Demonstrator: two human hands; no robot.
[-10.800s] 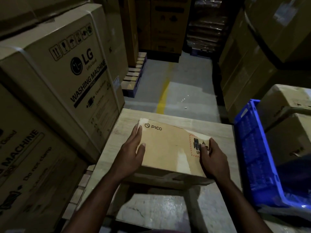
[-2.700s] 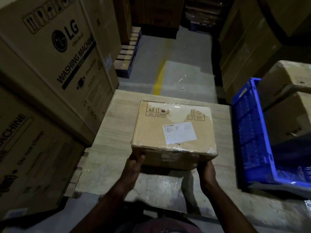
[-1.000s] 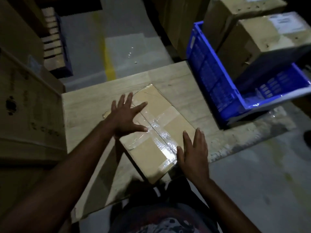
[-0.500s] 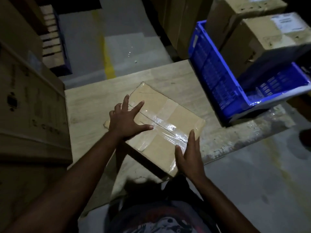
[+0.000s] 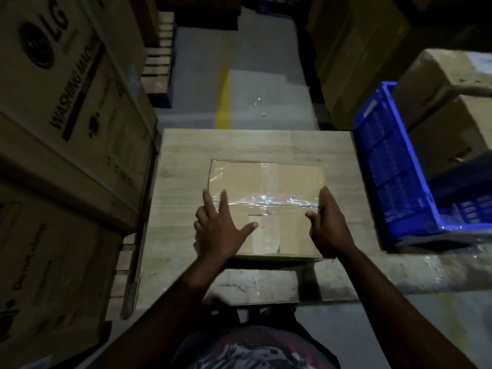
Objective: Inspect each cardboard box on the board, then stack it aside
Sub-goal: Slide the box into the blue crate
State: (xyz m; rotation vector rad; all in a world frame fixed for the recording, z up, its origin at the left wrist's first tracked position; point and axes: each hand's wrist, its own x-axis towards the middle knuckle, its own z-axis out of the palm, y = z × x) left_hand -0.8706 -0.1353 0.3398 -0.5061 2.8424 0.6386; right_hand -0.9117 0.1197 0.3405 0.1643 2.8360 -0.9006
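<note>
Cardboard box (image 5: 266, 187) lies flat mid-board (image 5: 181, 155), straight ahead, with its taped seam and long axis running side to side. Left hand (image 5: 221, 230) rests flat on top, fingers spread. Right hand (image 5: 328, 227) presses straight fingers against the right edge. Both are equally near.

**Taped box flat on the board**

A taped cardboard box (image 5: 266, 182) is seen lying flat on the wooden board (image 5: 239, 145). The left hand (image 5: 221, 230) is spread on its top, and the right hand (image 5: 330, 230) is laid against its right edge, thumb on top. A blue crate (image 5: 386, 169) is set at right, and washing-machine cartons (image 5: 66, 102) are stacked at left.
</note>
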